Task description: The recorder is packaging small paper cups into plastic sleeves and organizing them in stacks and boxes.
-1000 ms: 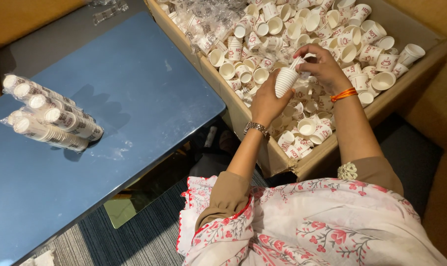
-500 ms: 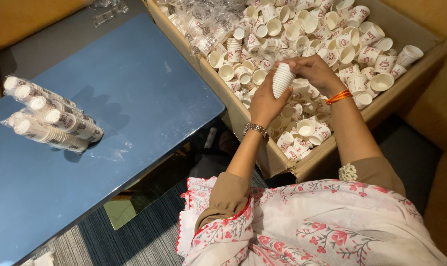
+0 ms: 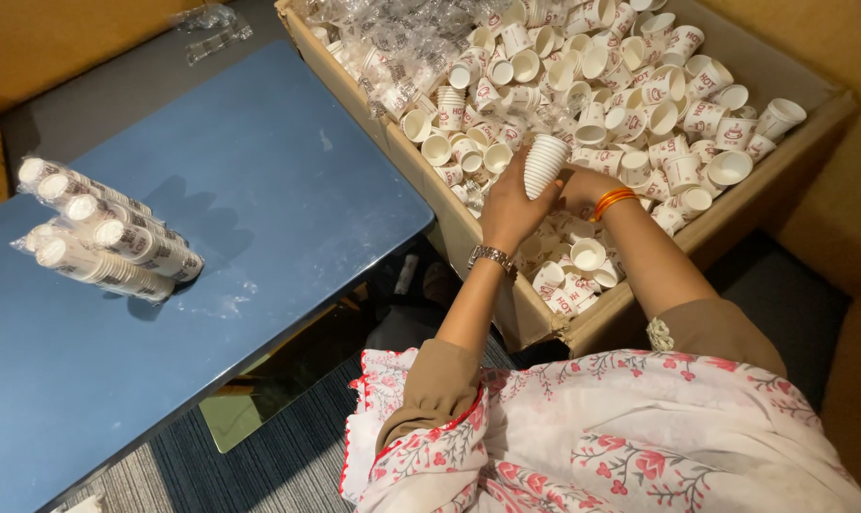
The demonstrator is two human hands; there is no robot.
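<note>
Your cardboard box (image 3: pixel 715 249) is far from emptied: loose paper cups (image 3: pixel 630 85) fill it beneath and beyond your hands, while only a few wrapped sleeves of cups (image 3: pixel 107 237) lie on the blue bench (image 3: pixel 288 190) well off to your left, with bare bench between. Your left hand (image 3: pixel 508 204) grips a short stack of cups (image 3: pixel 542 163) just above the pile, and your right hand (image 3: pixel 582 185) closes on its base; the box wall stands just below your wrists.

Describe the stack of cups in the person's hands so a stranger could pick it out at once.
Start at the big cardboard box full of loose paper cups. Over its near half, the left hand and right hand meet around a short stack of cups. It alone is nested, bare of wrap and held up.
</note>
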